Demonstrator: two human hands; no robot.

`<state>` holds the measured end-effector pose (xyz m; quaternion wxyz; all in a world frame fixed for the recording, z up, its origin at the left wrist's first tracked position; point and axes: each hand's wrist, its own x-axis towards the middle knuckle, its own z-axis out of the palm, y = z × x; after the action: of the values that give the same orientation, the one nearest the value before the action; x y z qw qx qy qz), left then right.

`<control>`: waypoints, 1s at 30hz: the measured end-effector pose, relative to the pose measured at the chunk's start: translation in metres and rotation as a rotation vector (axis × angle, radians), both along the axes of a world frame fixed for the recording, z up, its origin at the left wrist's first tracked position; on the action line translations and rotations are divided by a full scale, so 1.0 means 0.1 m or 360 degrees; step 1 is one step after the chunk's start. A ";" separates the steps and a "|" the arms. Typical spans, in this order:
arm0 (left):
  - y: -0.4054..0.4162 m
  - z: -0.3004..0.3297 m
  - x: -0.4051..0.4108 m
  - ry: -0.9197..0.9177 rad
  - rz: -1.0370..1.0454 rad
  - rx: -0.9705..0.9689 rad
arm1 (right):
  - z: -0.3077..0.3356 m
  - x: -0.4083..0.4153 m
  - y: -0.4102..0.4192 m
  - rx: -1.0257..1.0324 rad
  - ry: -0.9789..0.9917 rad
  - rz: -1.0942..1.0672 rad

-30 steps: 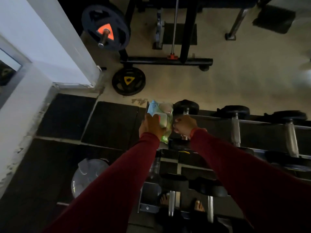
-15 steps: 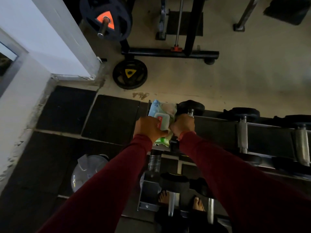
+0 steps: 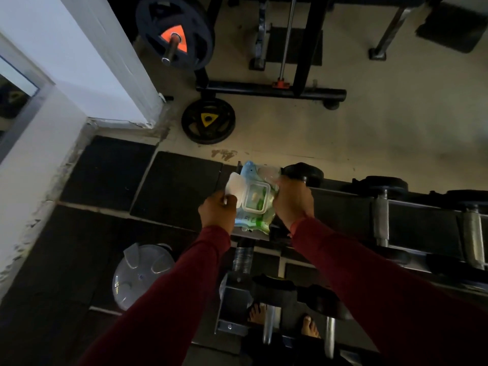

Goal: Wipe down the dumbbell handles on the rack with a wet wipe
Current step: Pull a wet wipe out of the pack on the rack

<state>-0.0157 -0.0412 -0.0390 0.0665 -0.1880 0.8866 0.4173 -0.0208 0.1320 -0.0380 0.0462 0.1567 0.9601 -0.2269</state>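
1. Head view looks straight down at a pack of wet wipes (image 3: 254, 204) held over the left end of a dumbbell rack (image 3: 351, 207)
2. Left hand (image 3: 217, 211) has its fingers curled and pinches the white flip lid (image 3: 235, 187), which stands folded back to the left of the pack
3. Right hand (image 3: 293, 199) grips the right edge of the pack, fingers wrapped round it; the opening under the lid (image 3: 256, 199) is uncovered and something pale shows inside (whether a wipe is pulled up I cannot tell)
4. Both arms wear dark red sleeves (image 3: 169, 294)
5. Dumbbells lie across the rack's top rails to the right of the hands: one black head (image 3: 303, 174) shows just beyond the right hand, and two steel handles (image 3: 381, 220) lie further right, apart from the hands
6. More dumbbells with steel handles (image 3: 268, 323) sit on a lower tier near the bottom, where bare toes (image 3: 310, 327) show on the floor
7. A round clear plastic lid or container (image 3: 140, 273) rests on the dark rubber floor mats (image 3: 174, 186) to the left of the rack
8. Beyond the mats, a black weight plate with a yellow centre (image 3: 208, 120) lies on the pale floor, and a plate with an orange centre (image 3: 174, 33) sits on a bar near the white wall (image 3: 79, 48)
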 end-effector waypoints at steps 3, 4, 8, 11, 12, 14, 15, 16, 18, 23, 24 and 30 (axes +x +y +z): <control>-0.02 -0.02 0.04 -0.0068 0.0310 0.0029 | 0.05 0.02 -0.10 -0.0083 0.0100 0.0430; -0.03 -0.02 0.06 -0.0057 0.0357 0.0027 | 0.03 0.01 -0.14 -0.0104 0.0028 0.0500; 0.00 -0.07 0.14 0.0003 0.0156 -0.0157 | -0.05 -0.04 -0.22 -0.0060 -0.0194 0.0461; 0.02 -0.14 0.17 -0.0050 -0.0054 -0.0112 | -0.01 -0.10 -0.25 0.0003 -0.0242 0.0431; 0.01 -0.16 0.17 -0.0055 -0.0074 -0.0095 | -0.02 -0.12 -0.25 0.0007 -0.0211 0.0428; -0.01 -0.21 0.17 -0.0025 -0.0104 -0.0081 | -0.02 -0.16 -0.26 0.0036 -0.0232 0.0444; -0.02 -0.22 0.17 -0.0012 -0.0114 -0.0077 | 0.01 -0.18 -0.28 0.0089 -0.0250 0.0472; -0.03 -0.24 0.16 -0.0002 -0.0120 -0.0078 | 0.03 -0.21 -0.30 0.0158 -0.0270 0.0514; -0.04 -0.26 0.16 0.0011 -0.0110 -0.0066 | 0.06 -0.26 -0.32 0.0287 -0.0316 0.0620; -0.02 -0.29 0.16 0.0056 -0.0066 0.0008 | -0.05 -0.32 -0.33 0.0402 -0.0246 0.0785; -0.02 -0.30 0.16 0.0056 -0.0051 0.0024 | -0.06 -0.32 -0.34 0.0438 -0.0234 0.0798; 0.00 -0.28 0.15 0.0028 0.0000 0.0046 | -0.05 -0.26 -0.20 0.0570 -0.0100 0.1109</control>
<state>-0.0008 -0.0412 -0.0667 0.0615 -0.1833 0.8811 0.4317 -0.0463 0.1124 -0.0432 0.1218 -0.1662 0.9783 -0.0217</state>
